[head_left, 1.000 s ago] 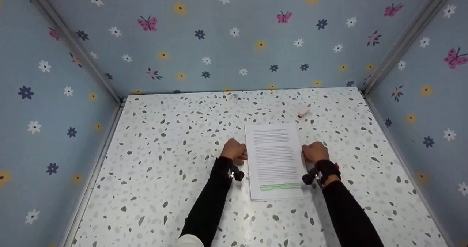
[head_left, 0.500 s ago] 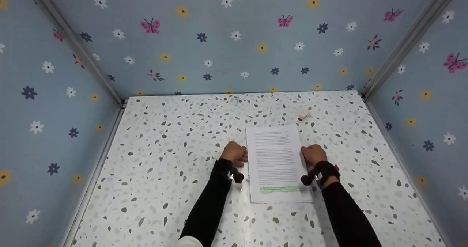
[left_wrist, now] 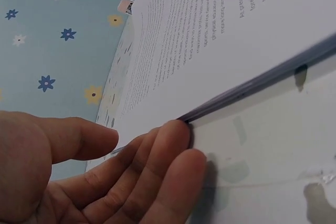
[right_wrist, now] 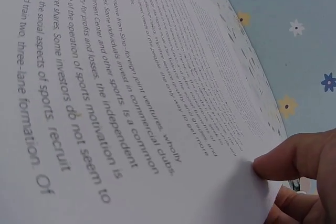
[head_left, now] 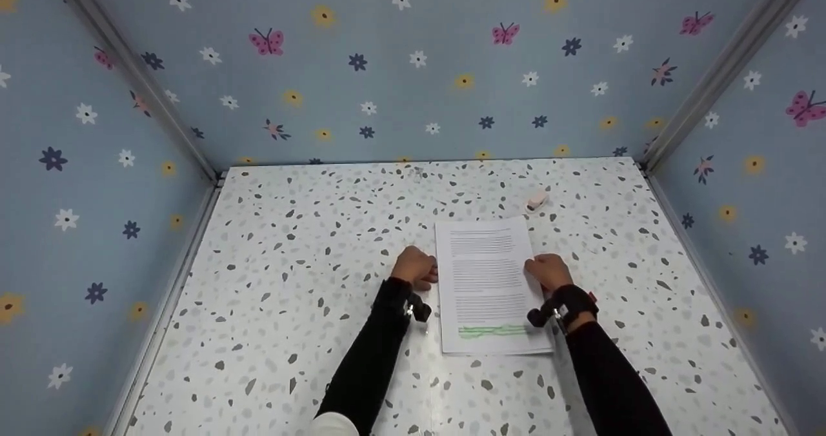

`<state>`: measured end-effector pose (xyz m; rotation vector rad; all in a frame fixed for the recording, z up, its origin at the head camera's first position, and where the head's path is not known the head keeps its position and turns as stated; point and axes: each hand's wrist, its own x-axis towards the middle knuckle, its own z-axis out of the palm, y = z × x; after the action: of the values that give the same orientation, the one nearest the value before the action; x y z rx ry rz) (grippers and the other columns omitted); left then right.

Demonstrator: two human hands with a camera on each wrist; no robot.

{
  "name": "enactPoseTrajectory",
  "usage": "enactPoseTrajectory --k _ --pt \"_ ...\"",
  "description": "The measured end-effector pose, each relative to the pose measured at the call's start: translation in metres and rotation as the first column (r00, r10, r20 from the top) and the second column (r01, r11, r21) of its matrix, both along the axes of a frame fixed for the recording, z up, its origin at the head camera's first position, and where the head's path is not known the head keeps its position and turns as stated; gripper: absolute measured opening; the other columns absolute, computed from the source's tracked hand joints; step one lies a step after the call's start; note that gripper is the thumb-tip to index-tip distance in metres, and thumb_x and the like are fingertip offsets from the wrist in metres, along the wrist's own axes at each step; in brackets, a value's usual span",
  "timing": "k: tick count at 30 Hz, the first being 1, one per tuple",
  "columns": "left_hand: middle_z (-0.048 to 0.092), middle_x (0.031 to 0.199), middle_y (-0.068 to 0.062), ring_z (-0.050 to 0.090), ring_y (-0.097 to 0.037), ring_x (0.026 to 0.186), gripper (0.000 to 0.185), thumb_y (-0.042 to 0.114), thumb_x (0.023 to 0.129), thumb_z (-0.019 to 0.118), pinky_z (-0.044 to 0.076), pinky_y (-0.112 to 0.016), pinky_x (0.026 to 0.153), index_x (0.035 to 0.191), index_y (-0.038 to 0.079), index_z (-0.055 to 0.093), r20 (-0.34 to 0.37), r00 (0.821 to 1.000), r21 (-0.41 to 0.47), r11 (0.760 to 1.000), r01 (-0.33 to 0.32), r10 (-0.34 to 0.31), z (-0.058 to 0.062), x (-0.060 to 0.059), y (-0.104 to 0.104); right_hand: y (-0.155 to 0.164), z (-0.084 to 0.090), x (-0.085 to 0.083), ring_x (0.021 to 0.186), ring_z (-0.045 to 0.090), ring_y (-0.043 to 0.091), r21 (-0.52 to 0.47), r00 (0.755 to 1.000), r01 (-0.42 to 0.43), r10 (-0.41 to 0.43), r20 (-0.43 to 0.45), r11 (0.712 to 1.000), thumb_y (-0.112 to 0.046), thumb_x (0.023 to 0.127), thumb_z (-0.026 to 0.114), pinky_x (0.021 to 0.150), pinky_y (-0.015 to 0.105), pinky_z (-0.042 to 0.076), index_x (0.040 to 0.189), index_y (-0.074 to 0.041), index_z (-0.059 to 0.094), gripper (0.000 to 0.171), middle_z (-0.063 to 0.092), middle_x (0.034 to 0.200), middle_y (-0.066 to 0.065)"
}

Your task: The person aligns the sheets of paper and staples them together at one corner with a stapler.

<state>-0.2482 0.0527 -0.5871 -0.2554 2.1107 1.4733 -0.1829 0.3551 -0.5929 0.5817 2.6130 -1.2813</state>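
Note:
A stack of printed white paper (head_left: 487,281), with a green-highlighted line near its lower edge, lies between the two hands. My left hand (head_left: 415,268) is at the left edge; in the left wrist view its fingertips (left_wrist: 176,129) touch the side of the stack, while the thumb stays apart from the paper. On the opposite edge my right hand (head_left: 548,272) pinches the paper. The right wrist view has the thumb (right_wrist: 278,162) on top of the page and curled fingers below it, the sheet bending there. How many sheets are pinched cannot be told.
A small pale pink object with a dark end (head_left: 536,200), perhaps a stapler, lies beyond the stack's top right corner. The speckled white table (head_left: 290,229) is enclosed by blue flowered panels (head_left: 413,68) at the back and both sides. A white rounded thing (head_left: 334,424) shows at the bottom edge.
My right hand has moved slightly left, over the paper's right edge, and now pinches it. The left hand stays at the left edge. The head view has shifted a little.

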Motion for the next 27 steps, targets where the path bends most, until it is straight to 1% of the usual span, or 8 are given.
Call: enactPoseTrajectory --k 3,5,10,14,17,21,25,27 --pt "0.072 0.082 -0.012 0.071 -0.02 0.069 0.016 0.006 0.096 0.056 0.056 -0.031 0.054 0.094 -0.004 0.068 -0.02 1.0 0.026 1.0 0.015 -0.014 0.002 0.0 -0.001 0.0 0.0 -0.001 0.049 0.036 0.014 -0.025 1.0 0.012 -0.013 -0.017 1.0 -0.019 0.09 0.056 0.048 0.029 0.033 0.064 -0.013 0.038 0.031 0.033 0.057 -0.001" --pt "0.072 0.081 -0.013 0.071 -0.019 0.068 0.017 0.006 0.095 0.056 0.055 -0.031 0.053 0.093 -0.005 0.069 -0.026 1.0 0.04 0.999 0.018 -0.017 0.003 0.001 -0.001 0.0 0.0 -0.002 0.05 0.033 0.014 -0.032 0.999 0.014 -0.015 -0.032 0.999 -0.017 0.089 0.056 0.049 0.029 0.031 0.064 -0.013 0.036 0.032 0.031 0.057 -0.001" --pt "0.072 0.08 -0.012 0.069 -0.017 0.066 0.016 0.006 0.094 0.057 0.055 -0.028 0.052 0.089 -0.002 0.069 -0.044 0.999 0.023 1.0 0.014 -0.013 0.003 0.001 -0.001 -0.001 0.0 -0.002 0.064 0.046 0.018 -0.059 0.998 0.012 -0.016 -0.059 0.998 -0.014 0.09 0.057 0.057 0.03 0.039 0.077 -0.005 0.056 0.016 0.052 0.072 0.004" --pt "0.072 0.078 -0.012 0.069 -0.016 0.066 0.016 0.006 0.094 0.057 0.055 -0.028 0.054 0.086 -0.002 0.069 -0.061 0.998 -0.001 1.0 0.024 -0.024 0.002 -0.002 -0.002 -0.001 0.001 0.0 0.071 0.051 0.019 -0.163 0.998 0.025 -0.035 -0.06 0.986 -0.011 0.094 0.057 0.065 0.029 0.042 0.093 0.003 0.063 0.015 0.06 0.083 0.007" --pt "0.069 0.074 -0.01 0.068 -0.016 0.064 0.016 0.006 0.093 0.057 0.056 -0.028 0.055 0.087 -0.002 0.069 -0.074 0.997 -0.029 0.999 0.015 -0.017 0.0 -0.004 -0.004 -0.003 0.002 0.001 0.075 0.058 0.018 -0.283 0.998 0.049 -0.06 -0.028 0.958 -0.01 0.098 0.056 0.068 0.029 0.047 0.11 0.007 0.065 0.023 0.065 0.093 0.01" --pt "0.068 0.078 -0.009 0.068 -0.018 0.066 0.016 0.013 0.098 0.056 0.056 -0.028 0.056 0.096 0.0 0.066 -0.081 0.996 -0.009 1.0 -0.029 0.028 -0.002 -0.006 -0.009 -0.007 0.006 -0.001 0.094 0.065 0.021 -0.426 0.993 0.117 -0.11 0.042 0.897 -0.01 0.1 0.055 0.079 0.031 0.053 0.14 0.008 0.052 0.044 0.065 0.121 0.02" --pt "0.069 0.091 -0.013 0.069 -0.021 0.076 0.03 0.025 0.105 0.054 0.057 -0.03 0.062 0.111 -0.002 0.065 -0.111 0.994 0.047 0.999 -0.009 0.014 -0.003 -0.008 -0.014 -0.013 0.009 -0.006 0.103 0.064 0.023 -0.502 0.982 0.189 -0.165 0.092 0.844 -0.011 0.101 0.054 0.083 0.032 0.053 0.149 0.006 0.042 0.052 0.059 0.133 0.022" --pt "0.069 0.095 -0.014 0.069 -0.021 0.078 0.037 0.029 0.107 0.052 0.057 -0.031 0.066 0.117 -0.004 0.065 -0.138 0.99 0.05 0.998 0.027 -0.02 -0.002 -0.008 -0.017 -0.016 0.011 -0.007 0.101 0.065 0.023 -0.511 0.981 0.196 -0.171 0.096 0.837 -0.012 0.102 0.053 0.082 0.032 0.054 0.15 0.005 0.042 0.052 0.06 0.132 0.021"
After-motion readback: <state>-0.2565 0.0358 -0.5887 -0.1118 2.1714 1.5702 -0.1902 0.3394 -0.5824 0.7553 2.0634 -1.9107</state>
